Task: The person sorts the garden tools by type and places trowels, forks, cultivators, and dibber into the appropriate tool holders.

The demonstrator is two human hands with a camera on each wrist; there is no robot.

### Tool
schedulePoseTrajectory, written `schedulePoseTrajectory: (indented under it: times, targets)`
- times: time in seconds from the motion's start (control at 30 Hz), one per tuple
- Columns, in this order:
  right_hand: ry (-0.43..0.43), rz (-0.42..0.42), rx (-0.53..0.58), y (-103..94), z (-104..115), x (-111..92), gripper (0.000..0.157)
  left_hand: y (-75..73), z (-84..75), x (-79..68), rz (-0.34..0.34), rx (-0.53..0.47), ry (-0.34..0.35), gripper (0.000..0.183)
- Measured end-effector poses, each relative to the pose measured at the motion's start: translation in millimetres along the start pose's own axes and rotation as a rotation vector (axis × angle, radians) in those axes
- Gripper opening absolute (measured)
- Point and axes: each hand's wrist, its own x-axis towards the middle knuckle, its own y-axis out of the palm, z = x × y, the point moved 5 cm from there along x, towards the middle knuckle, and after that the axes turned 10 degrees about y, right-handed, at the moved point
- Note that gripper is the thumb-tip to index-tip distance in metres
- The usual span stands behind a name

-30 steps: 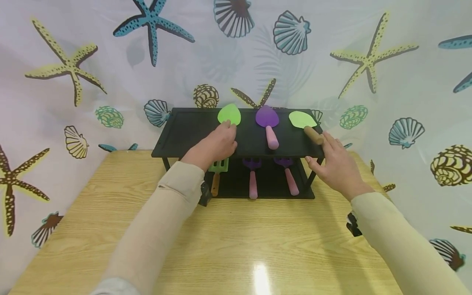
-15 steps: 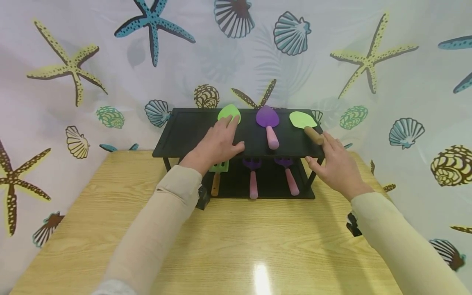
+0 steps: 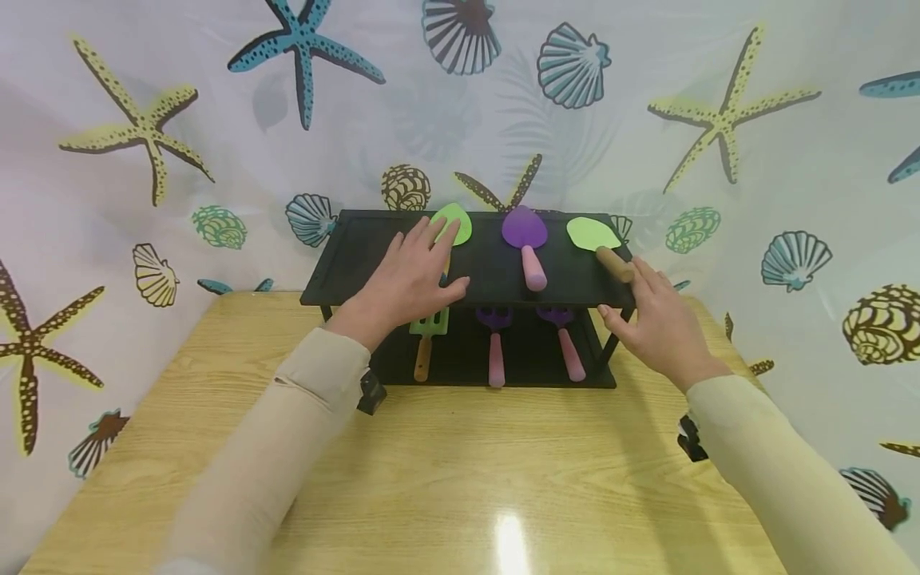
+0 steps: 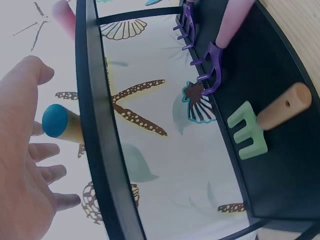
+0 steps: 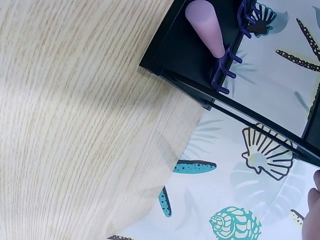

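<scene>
My left hand [image 3: 406, 279] is over the top shelf of a black two-tier rack [image 3: 359, 255], its fingers spread and holding nothing. Just beyond its fingertips shows the lime-green blade of a small trowel [image 3: 460, 224]; its blue-ended handle [image 4: 55, 121] stands between thumb and fingers in the left wrist view. My right hand [image 3: 657, 323] rests at the rack's right front corner, thumb at the front edge, fingers along the side. Near those fingers lies the wooden handle of a pale green trowel [image 3: 592, 234]. A purple trowel [image 3: 525, 229] with a pink handle lies between the green ones.
On the lower shelf lie a green hand rake [image 3: 424, 351] with a wooden handle and two purple rakes [image 3: 496, 351] [image 3: 571, 351] with pink handles. The rack stands at the back of a wooden table [image 3: 446, 463], before a seashell-printed curtain [image 3: 474, 120].
My left hand had its fingers together at the green trowel's handle; it has let go, spread its fingers and drawn back slightly left. My right hand has stayed in place.
</scene>
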Motion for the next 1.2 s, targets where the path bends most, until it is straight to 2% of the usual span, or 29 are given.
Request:
schedulePoseTrajectory:
  times: [0.13,0.4,0.7,1.2]
  targets:
    - [-0.002,-0.005,0.005,0.3,-0.2,0.7,0.085,-7.1,0.9,-10.8,-0.012,0.026,0.018,0.085]
    - [-0.001,0.001,0.000,1.2,1.4,1.2,0.086,-19.1,2.0,-37.2,-0.078,0.084,0.074,0.083]
    - [-0.003,-0.009,0.001,2.3,1.2,1.6,0.085,-24.0,5.3,-74.5,-0.158,0.045,0.103,0.078]
    - [0.005,-0.002,-0.003,1.7,0.3,-1.5,0.086,-3.8,2.5,-137.6,-0.221,0.088,0.229,0.078]
